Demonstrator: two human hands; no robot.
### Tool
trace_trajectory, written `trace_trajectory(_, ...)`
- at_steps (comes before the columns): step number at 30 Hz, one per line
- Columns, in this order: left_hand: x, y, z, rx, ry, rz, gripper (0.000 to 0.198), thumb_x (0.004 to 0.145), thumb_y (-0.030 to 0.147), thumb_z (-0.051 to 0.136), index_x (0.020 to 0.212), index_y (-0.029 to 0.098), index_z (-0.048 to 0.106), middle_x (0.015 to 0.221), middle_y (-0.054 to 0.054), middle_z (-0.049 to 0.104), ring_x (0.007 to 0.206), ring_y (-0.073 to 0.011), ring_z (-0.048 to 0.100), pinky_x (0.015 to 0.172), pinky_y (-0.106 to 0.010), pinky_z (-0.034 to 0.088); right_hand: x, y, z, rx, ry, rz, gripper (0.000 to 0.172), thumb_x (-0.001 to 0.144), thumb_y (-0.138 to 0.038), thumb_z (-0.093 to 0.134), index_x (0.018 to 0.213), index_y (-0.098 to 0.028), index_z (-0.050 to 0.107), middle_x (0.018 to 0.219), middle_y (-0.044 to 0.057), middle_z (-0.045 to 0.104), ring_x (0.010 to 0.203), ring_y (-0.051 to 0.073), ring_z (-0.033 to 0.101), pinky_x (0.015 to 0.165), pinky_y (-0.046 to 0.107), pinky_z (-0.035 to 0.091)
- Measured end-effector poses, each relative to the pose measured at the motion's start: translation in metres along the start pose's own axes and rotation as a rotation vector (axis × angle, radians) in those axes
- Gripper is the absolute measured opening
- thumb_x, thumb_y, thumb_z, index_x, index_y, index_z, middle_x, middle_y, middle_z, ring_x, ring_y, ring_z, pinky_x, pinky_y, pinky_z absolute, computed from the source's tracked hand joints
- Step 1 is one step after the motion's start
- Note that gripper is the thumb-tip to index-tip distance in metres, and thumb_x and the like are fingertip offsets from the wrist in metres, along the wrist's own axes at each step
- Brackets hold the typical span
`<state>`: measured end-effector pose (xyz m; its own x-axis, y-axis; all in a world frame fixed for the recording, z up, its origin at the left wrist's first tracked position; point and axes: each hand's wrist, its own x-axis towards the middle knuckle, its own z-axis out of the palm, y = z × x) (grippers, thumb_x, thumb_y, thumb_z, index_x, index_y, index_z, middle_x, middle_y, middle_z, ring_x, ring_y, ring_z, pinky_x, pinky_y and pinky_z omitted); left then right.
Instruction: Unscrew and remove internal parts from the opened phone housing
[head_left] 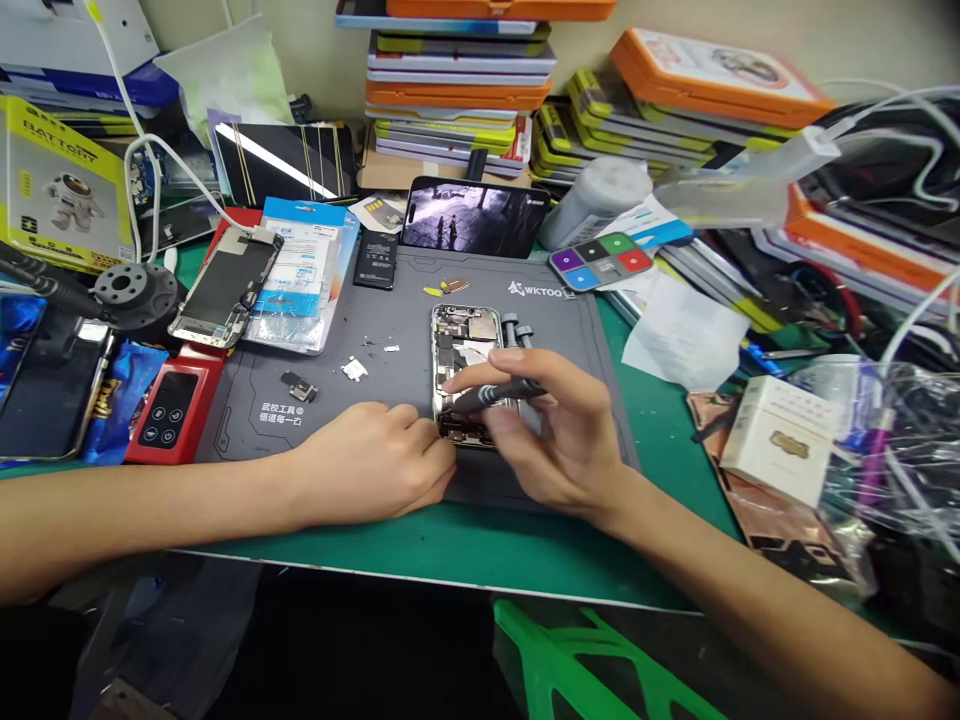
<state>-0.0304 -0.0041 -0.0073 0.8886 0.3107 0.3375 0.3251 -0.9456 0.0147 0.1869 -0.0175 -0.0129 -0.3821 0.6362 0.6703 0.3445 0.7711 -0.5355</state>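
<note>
An opened phone, its inner boards bare, lies upright on the grey work mat. My right hand is over its lower right side, closed round a dark screwdriver-like tool; the tool slants down to the left over the phone and its tip is hard to see. My left hand rests as a fist at the phone's lower left corner. Its fingertips are hidden, so I cannot make out what they hold. Left of the phone lie a small metal plate and a dark camera-like part.
A removed phone screen leans on a red device at left. Behind the mat stand a battery, a phone playing video and a grey bottle. Stacked boxes rise at the back. A white box sits at right.
</note>
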Motion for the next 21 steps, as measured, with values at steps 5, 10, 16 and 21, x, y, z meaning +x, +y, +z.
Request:
trace_trajectory(5, 0.001, -0.001, -0.002, 0.014, 0.003, 0.006, 0.032, 0.106, 0.027, 0.046, 0.077, 0.02, 0.056, 0.067, 0.0, 0.061, 0.061, -0.0201, 0.059, 0.049, -0.037, 0.041, -0.003, 0.0, -0.003, 0.001, -0.006, 0.015, 0.071, 0.093, -0.009, 0.053, 0.159, -0.031, 0.035, 0.12, 0.009, 0.073, 0.097, 0.023, 0.075, 0.078, 0.04, 0.067)
trace_trajectory(10, 0.002, -0.001, -0.005, 0.06, 0.024, -0.018, 0.031, 0.109, 0.03, 0.043, 0.081, 0.02, 0.054, 0.068, 0.001, 0.06, 0.058, -0.0191, 0.058, 0.049, -0.036, 0.041, -0.01, 0.004, -0.002, 0.067, 0.001, 0.086, 0.063, 0.1, -0.018, 0.05, 0.159, -0.034, 0.033, 0.126, 0.01, 0.07, 0.103, 0.025, 0.074, 0.084, 0.046, 0.067)
trace_trajectory(16, 0.002, -0.003, -0.009, 0.041, -0.009, -0.075, 0.027, 0.112, 0.029, 0.038, 0.092, 0.019, 0.051, 0.078, 0.001, 0.062, 0.064, -0.0165, 0.06, 0.053, -0.033, 0.04, 0.0, -0.002, 0.0, 0.132, 0.106, 0.147, 0.067, 0.095, -0.009, 0.063, 0.152, -0.036, 0.041, 0.114, 0.006, 0.07, 0.092, 0.019, 0.075, 0.067, 0.029, 0.068)
trace_trajectory(21, 0.0, -0.007, -0.015, -0.117, -0.076, -0.216, 0.029, 0.114, 0.03, 0.029, 0.103, 0.018, 0.053, 0.087, 0.0, 0.063, 0.071, -0.0138, 0.063, 0.058, -0.027, 0.046, 0.004, -0.008, -0.004, 0.312, 0.261, 0.297, 0.05, 0.1, -0.012, 0.057, 0.143, -0.035, 0.048, 0.107, 0.004, 0.068, 0.09, 0.018, 0.074, 0.06, 0.028, 0.067)
